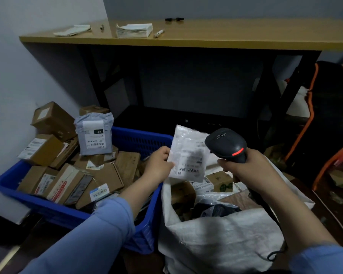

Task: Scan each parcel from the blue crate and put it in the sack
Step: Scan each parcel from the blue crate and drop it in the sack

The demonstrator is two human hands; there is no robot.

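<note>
Over sack (216, 234) | L hand (158, 165) pinches white parcel (188, 155), label up for scanning | R hand (246, 171) grips scanner (227, 144), prob aimed at barcode | blue crate (143, 139) alongside for short reach

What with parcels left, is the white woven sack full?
Partly full: brown boxes and a dark bag lie inside the open white woven sack.

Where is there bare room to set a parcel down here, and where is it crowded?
The tabletop is bare right of the white pen and small black object, to its far end. The blue crate is heaped with boxes; the sack is part filled, with the held parcel and scanner above it.
</note>
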